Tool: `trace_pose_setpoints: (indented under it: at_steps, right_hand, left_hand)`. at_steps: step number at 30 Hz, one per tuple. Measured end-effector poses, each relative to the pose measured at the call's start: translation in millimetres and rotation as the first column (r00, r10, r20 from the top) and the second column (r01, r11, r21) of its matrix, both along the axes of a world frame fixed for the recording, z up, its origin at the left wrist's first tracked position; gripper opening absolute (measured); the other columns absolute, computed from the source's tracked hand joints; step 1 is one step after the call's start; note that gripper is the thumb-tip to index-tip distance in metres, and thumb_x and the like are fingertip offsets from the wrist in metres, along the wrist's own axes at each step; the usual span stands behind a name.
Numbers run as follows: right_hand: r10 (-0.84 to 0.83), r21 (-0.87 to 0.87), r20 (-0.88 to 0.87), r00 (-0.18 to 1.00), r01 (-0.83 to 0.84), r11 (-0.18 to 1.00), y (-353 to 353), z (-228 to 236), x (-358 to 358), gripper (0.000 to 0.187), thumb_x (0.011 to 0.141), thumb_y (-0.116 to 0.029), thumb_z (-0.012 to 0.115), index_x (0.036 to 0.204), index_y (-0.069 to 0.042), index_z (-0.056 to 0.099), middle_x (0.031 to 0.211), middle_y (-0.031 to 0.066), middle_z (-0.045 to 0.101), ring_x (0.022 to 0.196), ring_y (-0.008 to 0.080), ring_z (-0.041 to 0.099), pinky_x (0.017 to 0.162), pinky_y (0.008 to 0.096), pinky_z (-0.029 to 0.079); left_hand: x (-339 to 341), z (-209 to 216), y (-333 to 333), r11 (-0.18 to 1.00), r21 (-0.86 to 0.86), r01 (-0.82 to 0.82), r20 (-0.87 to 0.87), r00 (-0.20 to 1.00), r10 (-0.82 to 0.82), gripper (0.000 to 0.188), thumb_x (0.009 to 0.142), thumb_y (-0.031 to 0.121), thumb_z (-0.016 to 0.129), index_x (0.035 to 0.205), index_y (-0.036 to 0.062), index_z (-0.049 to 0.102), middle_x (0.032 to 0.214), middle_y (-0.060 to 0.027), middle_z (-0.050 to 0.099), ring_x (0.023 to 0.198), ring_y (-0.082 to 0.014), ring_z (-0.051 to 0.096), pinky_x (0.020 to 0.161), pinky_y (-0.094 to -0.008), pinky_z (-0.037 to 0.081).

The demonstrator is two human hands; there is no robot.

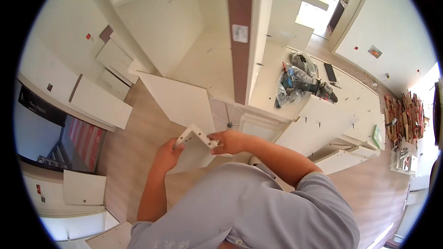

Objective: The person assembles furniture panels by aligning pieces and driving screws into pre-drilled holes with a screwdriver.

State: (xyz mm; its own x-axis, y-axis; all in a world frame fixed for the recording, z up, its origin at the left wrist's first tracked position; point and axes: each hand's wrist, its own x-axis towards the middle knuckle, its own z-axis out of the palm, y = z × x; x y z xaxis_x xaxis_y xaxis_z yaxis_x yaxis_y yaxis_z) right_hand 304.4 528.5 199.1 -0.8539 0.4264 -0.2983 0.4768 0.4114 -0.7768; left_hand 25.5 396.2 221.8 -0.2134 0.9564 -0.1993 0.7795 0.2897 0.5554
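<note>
You are standing over a wood-look floor point(138, 133) with both arms reaching out from your grey shirt point(249, 207). Your left hand point(167, 154) is curled closed around the lower left end of a small white L-shaped panel piece point(196, 136), and your right hand point(228, 141) is closed on its right end, fingers wrapped over the edge, so the piece hangs in the air between your two hands, above the floor and just in front of a large white board point(180, 101) that lies flat there. Beyond it stands a part-built white cabinet point(207, 55) with a brown edge strip point(240, 41) running up its middle partition. To the right, a white panel surface point(277, 69) with drilled holes carries a power drill point(318, 90) near its right edge, clear plastic bags of fittings point(290, 80) beside the drill, and a dark phone-like slab point(330, 72) toward the far edge. More white panels point(99, 101) lean along the left wall, next to a window point(46, 133). At the far right edge of the room a heap of wood offcuts point(406, 117) lies on the floor.
</note>
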Motion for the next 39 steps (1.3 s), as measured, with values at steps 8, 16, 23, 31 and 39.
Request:
trace_pose_setpoints:
  at_steps: [8, 16, 23, 31, 39]
  right_hand:
    - [-0.148, 0.347, -0.071, 0.986, 0.164, 0.924, 261, -20, 228, 0.031, 0.092, -0.027, 0.070, 0.111, -0.003, 0.076, 0.108, 0.0170, 0.076, 0.099, 0.0352, 0.072, 0.091, 0.0428, 0.056]
    - [-0.803, 0.556, 0.018, 0.596, 0.662, 0.503, 453, -92, 359, 0.023, 0.089, -0.011, 0.062, 0.104, -0.005, 0.078, 0.112, 0.0201, 0.076, 0.108, 0.0417, 0.069, 0.095, 0.0478, 0.056]
    - [-0.914, 0.493, 0.087, 0.396, 0.780, 0.384, 517, -192, 358, 0.033, 0.096, -0.011, 0.054, 0.123, -0.006, 0.071, 0.131, 0.0230, 0.068, 0.122, 0.0420, 0.064, 0.104, 0.0489, 0.051]
    - [-0.962, 0.629, 0.039, 0.269, 0.742, 0.233, 532, -226, 337, 0.037, 0.103, -0.017, 0.047, 0.134, -0.012, 0.066, 0.152, 0.0130, 0.052, 0.146, 0.0354, 0.042, 0.116, 0.0496, 0.041]
    - [-0.887, 0.600, 0.211, 0.411, 0.662, 0.449, 517, -199, 345, 0.034, 0.100, -0.020, 0.055, 0.129, -0.012, 0.070, 0.143, 0.0139, 0.056, 0.135, 0.0388, 0.051, 0.108, 0.0519, 0.047]
  left_hand:
    - [44, -24, 75, 0.988, 0.106, -0.112, 0.032, 0.994, 0.109, 0.038, 0.104, 0.042, 0.058, 0.115, 0.0089, 0.074, 0.093, -0.0148, 0.075, 0.089, -0.0340, 0.072, 0.079, -0.0431, 0.055]
    - [65, -25, 82, 0.986, 0.020, -0.168, -0.252, 0.953, 0.168, 0.032, 0.103, 0.039, 0.058, 0.108, 0.0140, 0.076, 0.084, -0.0116, 0.074, 0.080, -0.0325, 0.072, 0.073, -0.0431, 0.056]
    - [74, -19, 91, 0.965, -0.059, -0.257, -0.241, 0.941, 0.236, 0.028, 0.104, 0.031, 0.057, 0.107, 0.0121, 0.077, 0.081, -0.0070, 0.075, 0.074, -0.0213, 0.074, 0.073, -0.0385, 0.057]
    - [73, -14, 95, 0.938, -0.154, -0.311, -0.233, 0.934, 0.271, 0.028, 0.102, 0.028, 0.057, 0.110, 0.0112, 0.078, 0.074, -0.0077, 0.073, 0.066, -0.0208, 0.072, 0.068, -0.0366, 0.058]
    - [78, -17, 101, 0.964, -0.091, -0.251, -0.246, 0.943, 0.223, 0.026, 0.101, 0.026, 0.057, 0.109, 0.0114, 0.078, 0.073, -0.0079, 0.073, 0.065, -0.0209, 0.072, 0.069, -0.0370, 0.058]
